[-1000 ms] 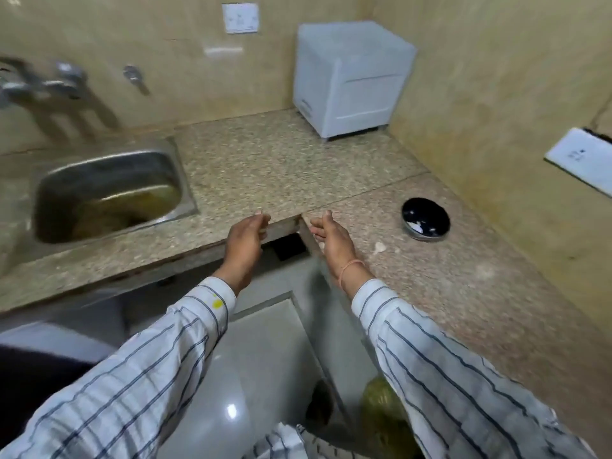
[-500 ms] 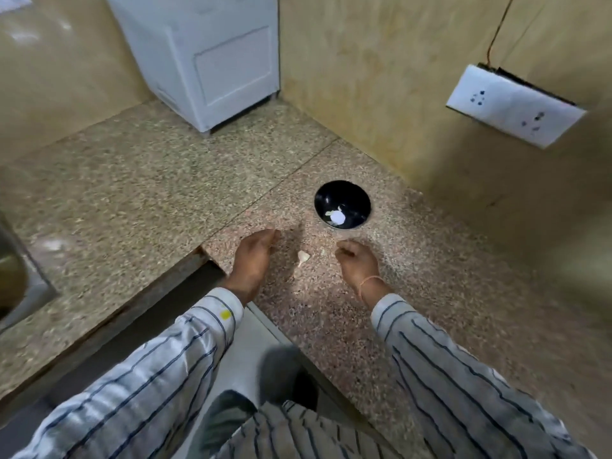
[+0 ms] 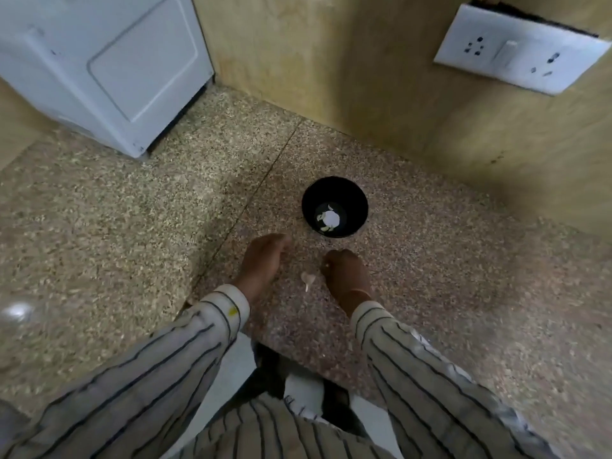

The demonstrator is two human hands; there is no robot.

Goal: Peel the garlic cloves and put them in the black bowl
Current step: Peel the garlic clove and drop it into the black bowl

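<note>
So, speckled stone worktop (image 3: 430, 293) running into a corner, with a white box (image 3: 99, 67) at the back left and a socket plate (image 3: 520, 49) on the right wall. Black bowl (image 3: 314, 197) sits near the corner, a few pale bits (image 3: 329, 219) in the bottom. Both hands are down just in front of it. Left hand (image 3: 263, 263) has its grip slack, fingers loose. Right hand (image 3: 346, 270) is curled up, and I can't tell if that grip has anything in it. One clove (image 3: 307, 279) lies on the worktop between them.
</note>
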